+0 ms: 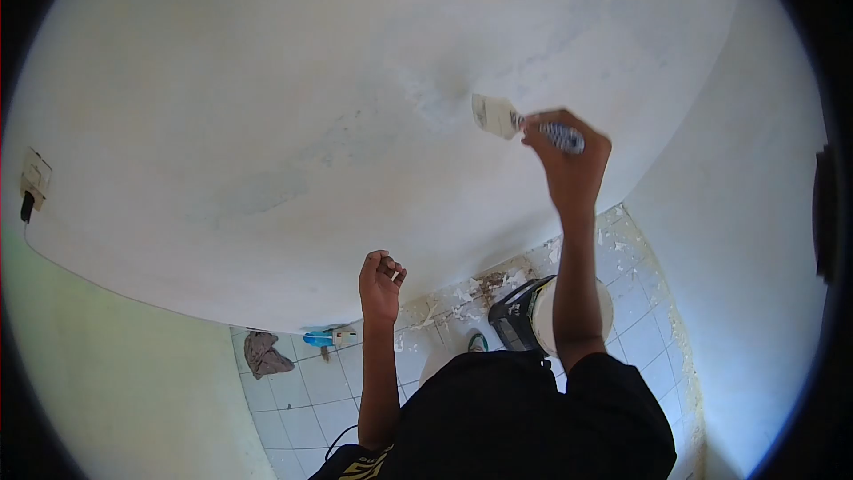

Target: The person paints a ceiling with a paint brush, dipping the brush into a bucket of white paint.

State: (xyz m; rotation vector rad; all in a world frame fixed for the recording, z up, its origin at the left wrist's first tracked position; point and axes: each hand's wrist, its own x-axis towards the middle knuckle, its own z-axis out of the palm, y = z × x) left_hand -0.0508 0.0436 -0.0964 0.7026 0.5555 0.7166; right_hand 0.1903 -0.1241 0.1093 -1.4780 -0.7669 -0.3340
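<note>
My right hand (569, 149) grips the patterned handle of a putty knife (496, 116), whose wide blade is smeared with pale filler and lies at or close to the white wall (355, 62). Bluish-grey patches mark the wall around and to the left of the blade. Lower down and to the left, my left hand (382, 280) is raised in front of the wall, fingers loosely curled and apart, with nothing in it.
On the tiled floor (324, 380) lie a grey-brown cloth (266, 355), a blue item (318, 339) and pale flakes. A black stool (514, 318) stands beside a round whitish container (544, 313). A socket (35, 175) with a plugged-in cable is at the far left.
</note>
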